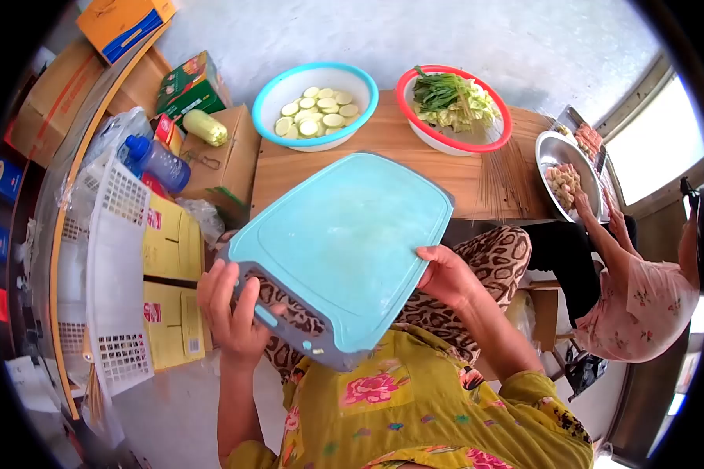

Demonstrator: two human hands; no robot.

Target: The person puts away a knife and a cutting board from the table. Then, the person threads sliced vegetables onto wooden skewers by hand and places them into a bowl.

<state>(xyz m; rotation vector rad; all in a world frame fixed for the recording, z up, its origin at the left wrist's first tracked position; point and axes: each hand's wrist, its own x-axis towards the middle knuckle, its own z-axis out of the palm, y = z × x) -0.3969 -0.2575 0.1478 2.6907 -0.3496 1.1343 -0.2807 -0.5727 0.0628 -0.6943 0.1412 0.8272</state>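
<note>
A light-blue cutting board [344, 234] with a grey rim and handle is held up tilted over my lap, its far end over the wooden table's front edge. My left hand [231, 309] grips the board at its lower left corner by the handle slot, some fingers on top. At the right edge my right hand [450, 277] pinches the board, thumb on the upper face and fingers underneath. Beyond it, a blue-rimmed bowl [262, 117] holds several round slices of pale green squash. A red-rimmed bowl [504, 133] holds leafy greens.
Thin skewers [504, 184] lie on the wooden table [289, 168]. At right a co-worker [633, 297] reaches into a metal bowl [551, 148] of meat pieces, near a tray of meat [586, 139]. Left stand a whole squash [205, 127] on a carton, a blue bottle [160, 164] and white baskets [117, 273].
</note>
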